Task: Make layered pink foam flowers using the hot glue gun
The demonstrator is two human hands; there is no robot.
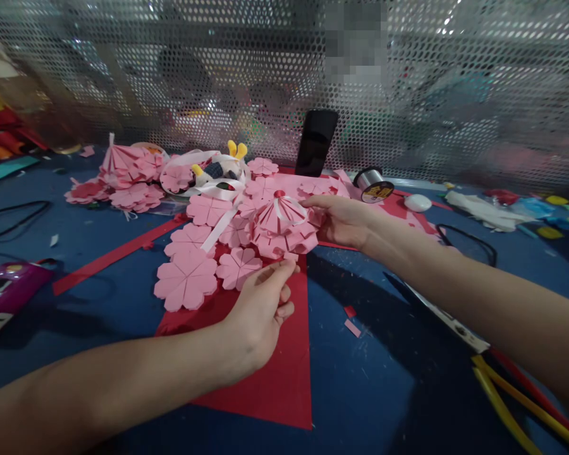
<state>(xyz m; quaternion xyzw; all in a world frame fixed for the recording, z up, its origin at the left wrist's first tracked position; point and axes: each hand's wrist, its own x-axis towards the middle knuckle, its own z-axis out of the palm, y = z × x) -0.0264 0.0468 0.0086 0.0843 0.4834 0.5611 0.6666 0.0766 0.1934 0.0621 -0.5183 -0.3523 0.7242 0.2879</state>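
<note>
A pink folded-paper umbrella (284, 226) with a white ribbon round its top is held above a red paper sheet (275, 373). My left hand (260, 309) pinches its lower edge between thumb and fingers. My right hand (341, 220) grips its right side, fingers closed on the paper. Several flat pink paper flowers (186, 281) lie to the left on the red sheet.
More pink paper umbrellas (123, 167) and a small plush toy (218, 169) lie at the back left. A black phone (315, 142) leans on the perforated metal screen. A spool (373, 184), a purple tool (7, 287), black cables and yellow sticks (512, 404) lie on the blue table.
</note>
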